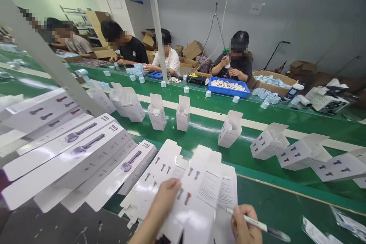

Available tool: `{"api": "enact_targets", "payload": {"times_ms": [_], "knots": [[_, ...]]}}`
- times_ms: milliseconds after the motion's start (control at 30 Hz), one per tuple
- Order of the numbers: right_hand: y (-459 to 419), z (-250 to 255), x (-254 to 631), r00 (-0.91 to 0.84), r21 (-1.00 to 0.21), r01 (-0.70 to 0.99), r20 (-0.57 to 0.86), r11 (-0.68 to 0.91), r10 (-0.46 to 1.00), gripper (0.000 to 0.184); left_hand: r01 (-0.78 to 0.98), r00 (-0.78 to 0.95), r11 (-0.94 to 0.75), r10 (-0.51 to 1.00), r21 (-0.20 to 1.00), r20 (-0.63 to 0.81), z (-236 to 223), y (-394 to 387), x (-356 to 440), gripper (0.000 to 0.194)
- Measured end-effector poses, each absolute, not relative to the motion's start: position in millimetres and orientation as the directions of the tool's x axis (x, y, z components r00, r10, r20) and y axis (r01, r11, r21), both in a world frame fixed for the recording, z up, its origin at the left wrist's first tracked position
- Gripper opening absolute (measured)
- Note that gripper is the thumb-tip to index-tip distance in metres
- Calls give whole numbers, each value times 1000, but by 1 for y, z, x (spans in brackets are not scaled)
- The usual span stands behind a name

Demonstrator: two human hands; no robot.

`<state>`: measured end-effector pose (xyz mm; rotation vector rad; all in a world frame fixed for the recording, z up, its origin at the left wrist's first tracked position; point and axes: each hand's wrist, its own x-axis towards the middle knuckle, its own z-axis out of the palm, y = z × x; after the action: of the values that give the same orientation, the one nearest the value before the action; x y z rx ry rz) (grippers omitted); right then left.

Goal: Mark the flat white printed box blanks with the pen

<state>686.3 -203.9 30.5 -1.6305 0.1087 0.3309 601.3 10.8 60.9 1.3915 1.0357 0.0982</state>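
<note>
Flat white carton (pixel 197 187), printed icons

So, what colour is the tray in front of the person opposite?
Blue tray, seen best in the head view.

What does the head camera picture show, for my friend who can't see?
Two hands work at a green belt: the left hand holds a flat white box, the right hand a pen. More boxes stand on the belt; people sit opposite.

Factory packing line, green conveyor belt (pixel 257 116), cartons (pixel 230 129)
</note>
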Motion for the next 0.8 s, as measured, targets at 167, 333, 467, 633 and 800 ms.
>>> {"api": "enact_targets", "payload": {"times_ms": [167, 333, 467, 633, 800], "knots": [[-194, 40, 716, 968, -946, -33, -110, -321, 226, 43, 806, 438, -206, 837, 554, -326, 76, 78, 574, 32], [-180, 30, 712, 930, -935, 83, -52, -345, 364, 41, 690, 587, -391, 794, 609, -156, 58, 28, 593, 43], [-178, 22, 707, 933, -936, 116, -12, -333, 360, 41, 679, 623, -87, 592, 729, -511, 38, -37, 616, 12], [-178, 15, 707, 944, -929, 105, -19, -356, 328, 43, 657, 581, -11, 645, 754, -496, 35, -52, 620, 11], [-175, 18, 710, 950, -928, 102, -17, -359, 313, 45, 609, 563, 128, 625, 782, -541, 36, -43, 619, 12]]}}
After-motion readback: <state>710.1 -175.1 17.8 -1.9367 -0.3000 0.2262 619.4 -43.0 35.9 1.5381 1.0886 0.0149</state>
